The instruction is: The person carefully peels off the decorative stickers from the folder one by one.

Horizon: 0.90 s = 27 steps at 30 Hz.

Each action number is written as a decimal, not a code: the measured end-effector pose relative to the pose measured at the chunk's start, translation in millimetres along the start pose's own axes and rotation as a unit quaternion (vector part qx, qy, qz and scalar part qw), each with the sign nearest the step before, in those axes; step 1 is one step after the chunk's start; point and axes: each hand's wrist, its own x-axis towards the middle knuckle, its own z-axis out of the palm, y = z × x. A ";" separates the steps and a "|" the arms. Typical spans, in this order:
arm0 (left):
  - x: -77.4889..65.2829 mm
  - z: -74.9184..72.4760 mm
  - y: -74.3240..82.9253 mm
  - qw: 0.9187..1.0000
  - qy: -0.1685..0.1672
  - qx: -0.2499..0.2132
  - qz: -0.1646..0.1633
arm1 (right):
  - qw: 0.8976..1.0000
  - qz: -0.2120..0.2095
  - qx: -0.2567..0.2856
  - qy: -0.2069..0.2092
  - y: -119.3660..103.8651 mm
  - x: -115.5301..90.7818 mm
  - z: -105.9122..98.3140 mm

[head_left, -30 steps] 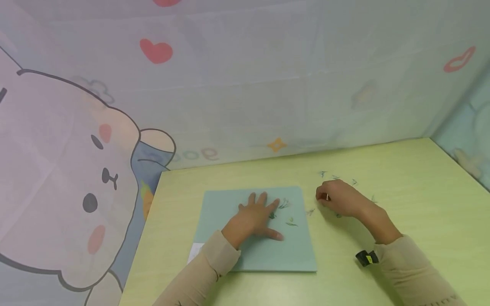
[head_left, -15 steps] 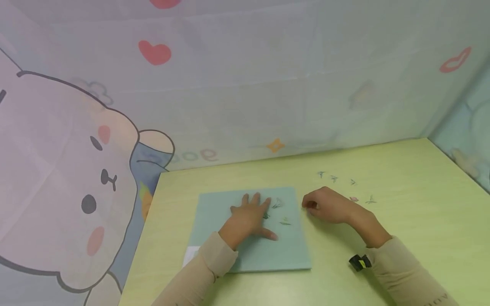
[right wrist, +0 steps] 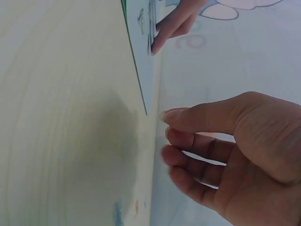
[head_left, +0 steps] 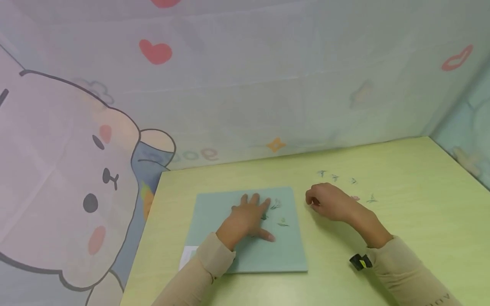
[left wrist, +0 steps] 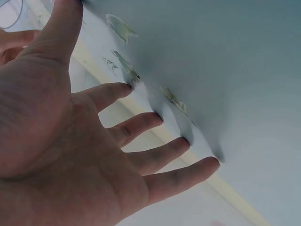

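Note:
My left hand (head_left: 245, 221) lies spread on a pale blue-green square board (head_left: 275, 257). In the left wrist view its straight fingertips (left wrist: 207, 165) press the surface beside leafy, white-edged stickers (left wrist: 121, 29). Several sprig stickers (head_left: 283, 222) show on the board, right of that hand. Just off the board's right edge, my right hand (head_left: 331, 202) hovers over the table with fingers curled. Its thumb (right wrist: 188, 115) and forefinger pinch together at the tips in the right wrist view, on what appears to be a small clear sticker, mostly hidden.
More small sprig stickers (head_left: 334, 177) lie loose on the yellow-green table (head_left: 417, 199), behind and right of the right hand. A pinkish one (head_left: 355, 198) sits by the right wrist. White paper (head_left: 187, 256) pokes out at the board's left corner. A printed curtain (head_left: 245, 85) hangs behind.
My right hand moved left and down to the board's edge, then slightly back. The sprig sticker once lying there no longer shows. The board and left hand shifted slightly left.

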 end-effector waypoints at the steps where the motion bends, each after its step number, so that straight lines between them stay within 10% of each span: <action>1: 0.5 0.5 0.2 1.000 0.000 0.001 0.000 | 1.000 0.004 0.002 -0.004 1.7 -0.6 0.6; 27: -7.9 1.4 2.3 0.999 0.005 0.030 0.029 | 0.995 -0.031 0.098 0.009 -16.0 19.9 43.4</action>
